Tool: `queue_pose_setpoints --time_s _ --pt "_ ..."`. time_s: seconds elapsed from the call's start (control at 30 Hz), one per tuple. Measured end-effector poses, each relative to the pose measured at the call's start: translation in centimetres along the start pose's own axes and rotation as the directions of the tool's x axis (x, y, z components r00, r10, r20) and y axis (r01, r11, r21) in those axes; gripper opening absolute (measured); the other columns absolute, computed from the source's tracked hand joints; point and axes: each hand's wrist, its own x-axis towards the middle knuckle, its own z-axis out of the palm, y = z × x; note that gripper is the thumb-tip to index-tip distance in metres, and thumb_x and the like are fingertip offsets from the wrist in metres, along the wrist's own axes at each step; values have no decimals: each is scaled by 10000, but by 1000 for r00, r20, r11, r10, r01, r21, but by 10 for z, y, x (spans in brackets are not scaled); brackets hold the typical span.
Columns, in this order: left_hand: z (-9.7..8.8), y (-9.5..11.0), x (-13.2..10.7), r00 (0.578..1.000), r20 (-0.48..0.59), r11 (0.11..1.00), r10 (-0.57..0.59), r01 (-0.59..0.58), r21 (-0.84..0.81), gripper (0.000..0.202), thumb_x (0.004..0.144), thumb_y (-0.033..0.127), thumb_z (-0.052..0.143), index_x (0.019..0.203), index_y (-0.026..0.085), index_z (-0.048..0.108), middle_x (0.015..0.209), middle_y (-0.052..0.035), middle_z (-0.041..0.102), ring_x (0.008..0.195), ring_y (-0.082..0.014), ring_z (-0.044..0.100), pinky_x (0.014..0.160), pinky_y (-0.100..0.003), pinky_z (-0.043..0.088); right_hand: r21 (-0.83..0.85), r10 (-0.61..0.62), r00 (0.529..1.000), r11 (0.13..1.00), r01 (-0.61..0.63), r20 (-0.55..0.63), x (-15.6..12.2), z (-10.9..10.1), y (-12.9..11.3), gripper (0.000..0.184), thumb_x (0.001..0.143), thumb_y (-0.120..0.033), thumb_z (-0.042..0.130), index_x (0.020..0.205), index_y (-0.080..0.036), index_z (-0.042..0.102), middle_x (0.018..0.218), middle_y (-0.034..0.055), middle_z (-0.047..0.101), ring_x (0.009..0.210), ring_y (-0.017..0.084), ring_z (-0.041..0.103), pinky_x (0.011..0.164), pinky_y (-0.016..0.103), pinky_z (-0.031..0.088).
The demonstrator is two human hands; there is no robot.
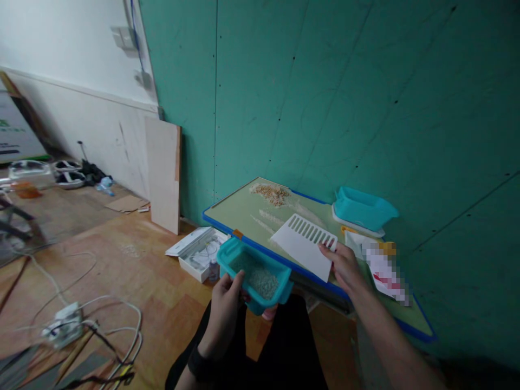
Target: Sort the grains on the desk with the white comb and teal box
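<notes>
While left hand [226,297] grips lower-center turquoise tub [222,262], right hand [345,264] clamps slotted scraper [305,251], apparently for sweeping powder [270,218]; next stroke likely needs tub steady.

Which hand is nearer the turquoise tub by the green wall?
Right. The right hand, holding the white slotted plate, is in front of that tub; the left hand is farther away, holding the other tub.

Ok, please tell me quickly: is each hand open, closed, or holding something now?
Left hand: closed, holding the teal container by its near side.
Right hand: closed, holding the white slotted scoop.
</notes>
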Motion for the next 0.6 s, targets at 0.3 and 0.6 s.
queue_pose_setpoints --time_s 0.3,0.6 --pt "0 8 2 999 33 1000 7 -8 19 548 627 632 868 693 204 533 469 60 554 417 -105 526 453 -219 429 126 54 993 990 -68 109 -20 42 -9 537 563 -512 943 934 -187 729 870 81 790 859 318 745 762 410 575" --pt "-13 11 7 1000 15 1000 12 -13 16 533 624 623 869 697 200 552 475 56 542 423 -104 502 443 -223 421 93 -58 980 993 77 -192 -12 -12 -2 507 565 -469 926 959 -211 738 976 73 795 1037 350 730 897 468 593"
